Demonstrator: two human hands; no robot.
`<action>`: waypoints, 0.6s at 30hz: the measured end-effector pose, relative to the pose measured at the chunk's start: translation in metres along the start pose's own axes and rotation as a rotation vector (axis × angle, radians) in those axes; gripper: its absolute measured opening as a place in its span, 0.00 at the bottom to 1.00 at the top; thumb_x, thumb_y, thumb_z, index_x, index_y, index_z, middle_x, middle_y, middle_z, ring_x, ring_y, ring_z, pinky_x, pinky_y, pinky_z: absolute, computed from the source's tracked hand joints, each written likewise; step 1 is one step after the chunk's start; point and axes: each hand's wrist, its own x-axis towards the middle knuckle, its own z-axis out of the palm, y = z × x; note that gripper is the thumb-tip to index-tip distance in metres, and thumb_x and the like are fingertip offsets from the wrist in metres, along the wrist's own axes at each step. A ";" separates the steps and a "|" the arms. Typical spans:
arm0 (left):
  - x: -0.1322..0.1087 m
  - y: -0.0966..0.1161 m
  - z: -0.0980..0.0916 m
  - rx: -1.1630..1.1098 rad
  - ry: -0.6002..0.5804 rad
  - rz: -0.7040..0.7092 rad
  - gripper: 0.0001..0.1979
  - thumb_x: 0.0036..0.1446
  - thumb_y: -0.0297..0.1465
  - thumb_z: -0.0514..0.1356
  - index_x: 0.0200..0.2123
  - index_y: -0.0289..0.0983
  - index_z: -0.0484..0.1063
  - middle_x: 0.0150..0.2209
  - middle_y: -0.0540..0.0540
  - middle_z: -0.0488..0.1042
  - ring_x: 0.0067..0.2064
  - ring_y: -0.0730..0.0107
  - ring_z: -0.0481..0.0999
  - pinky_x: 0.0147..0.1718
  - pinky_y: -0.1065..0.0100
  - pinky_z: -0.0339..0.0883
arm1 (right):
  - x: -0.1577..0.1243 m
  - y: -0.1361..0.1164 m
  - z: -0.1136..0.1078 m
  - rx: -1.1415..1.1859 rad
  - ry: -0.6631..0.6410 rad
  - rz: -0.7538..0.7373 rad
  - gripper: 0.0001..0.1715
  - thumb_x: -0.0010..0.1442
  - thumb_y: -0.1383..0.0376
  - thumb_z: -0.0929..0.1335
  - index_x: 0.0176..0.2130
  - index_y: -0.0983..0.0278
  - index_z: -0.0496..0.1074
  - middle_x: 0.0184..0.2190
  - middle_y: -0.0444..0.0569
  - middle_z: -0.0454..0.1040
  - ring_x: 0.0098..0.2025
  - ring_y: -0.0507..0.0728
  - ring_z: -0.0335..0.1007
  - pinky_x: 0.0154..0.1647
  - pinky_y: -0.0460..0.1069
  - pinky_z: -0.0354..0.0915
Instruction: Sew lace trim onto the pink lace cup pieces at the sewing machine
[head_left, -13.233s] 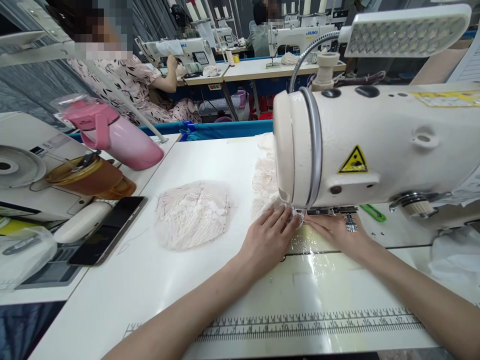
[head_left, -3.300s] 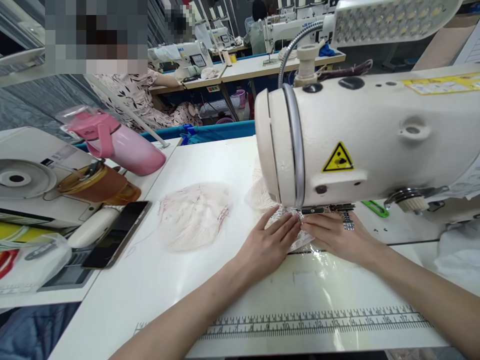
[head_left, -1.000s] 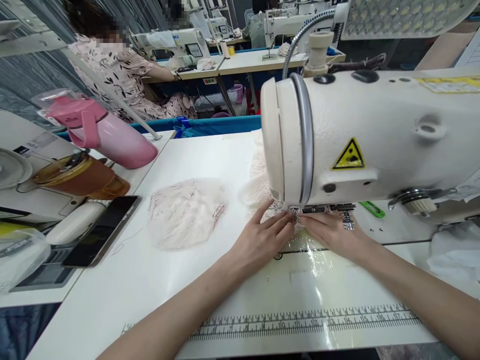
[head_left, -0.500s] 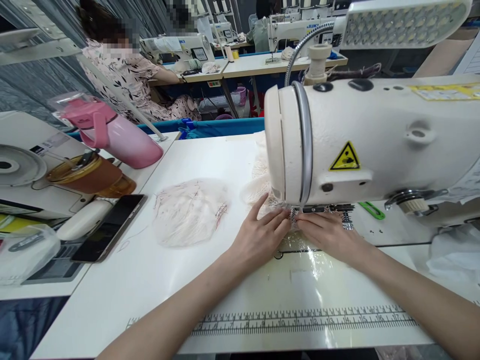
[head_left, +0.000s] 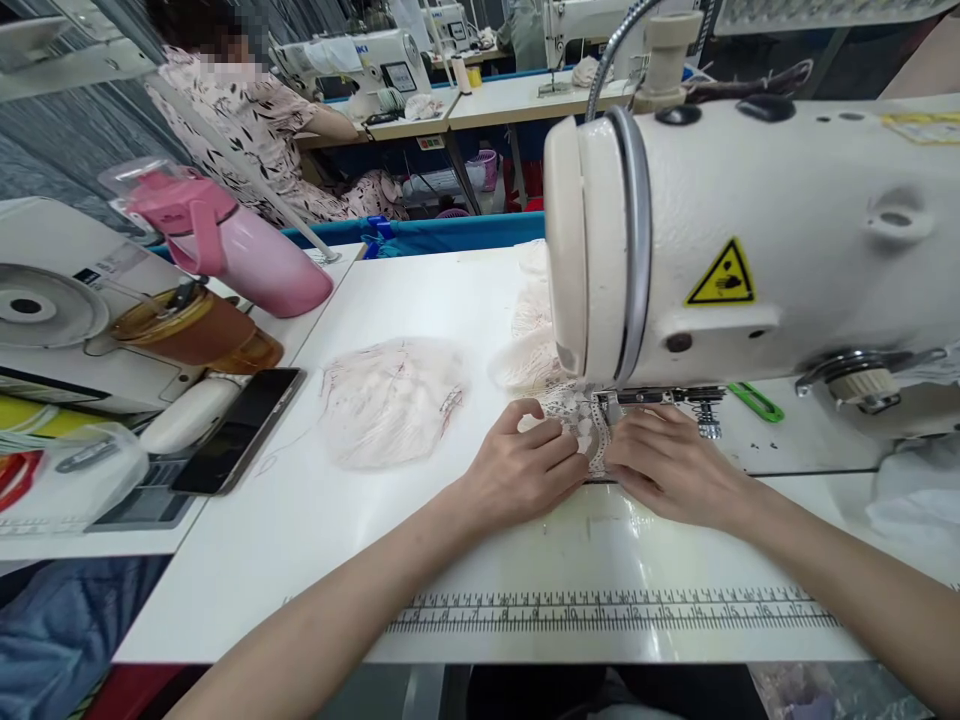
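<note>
Pale lace fabric point(head_left: 574, 412) lies under the head of a white sewing machine point(head_left: 795, 260), beside the presser foot area. Curled on the left part of the lace is my left hand point(head_left: 525, 465), its fingers bent and gripping the edge. My right hand point(head_left: 671, 465) pinches the lace from the other side, just below the metal attachment point(head_left: 660, 396); its fingertips are partly hidden. More of the sheer fabric point(head_left: 529, 330) bunches behind the machine head. A separate sheer pale piece point(head_left: 394, 405) with reddish threads lies flat on the table to the left.
Left of the work stand a pink bottle point(head_left: 240, 245), an amber cup point(head_left: 191, 325) and a phone point(head_left: 240, 430). Green thread snips point(head_left: 756, 402) lie right of the needle area. A printed ruler point(head_left: 600, 610) runs along the front edge. Another person point(head_left: 247, 130) sits beyond.
Both hands have drawn closer to the front edge, and my left fingers have curled in. More lace shows between the hands. The camera view has shifted slightly.
</note>
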 end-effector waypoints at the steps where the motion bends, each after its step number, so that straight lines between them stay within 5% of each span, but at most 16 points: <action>1: 0.001 0.001 -0.001 0.016 0.017 0.015 0.10 0.59 0.25 0.57 0.25 0.37 0.66 0.21 0.55 0.65 0.25 0.75 0.63 0.39 0.64 0.58 | 0.001 0.000 0.000 -0.001 0.002 -0.008 0.03 0.62 0.66 0.64 0.38 0.62 0.67 0.34 0.44 0.71 0.40 0.53 0.67 0.43 0.51 0.64; 9: 0.003 0.005 -0.006 0.079 0.104 0.060 0.13 0.56 0.20 0.57 0.21 0.37 0.63 0.19 0.56 0.63 0.25 0.76 0.60 0.37 0.66 0.59 | 0.008 -0.006 -0.004 0.020 0.064 -0.118 0.05 0.59 0.73 0.68 0.34 0.63 0.69 0.32 0.40 0.74 0.41 0.50 0.69 0.58 0.53 0.63; 18: 0.003 0.007 -0.009 0.043 -0.023 0.108 0.10 0.58 0.21 0.56 0.26 0.38 0.67 0.27 0.54 0.73 0.30 0.74 0.69 0.40 0.65 0.64 | 0.005 -0.005 -0.004 0.055 0.049 -0.149 0.08 0.59 0.76 0.66 0.33 0.63 0.70 0.34 0.41 0.75 0.43 0.50 0.70 0.59 0.52 0.64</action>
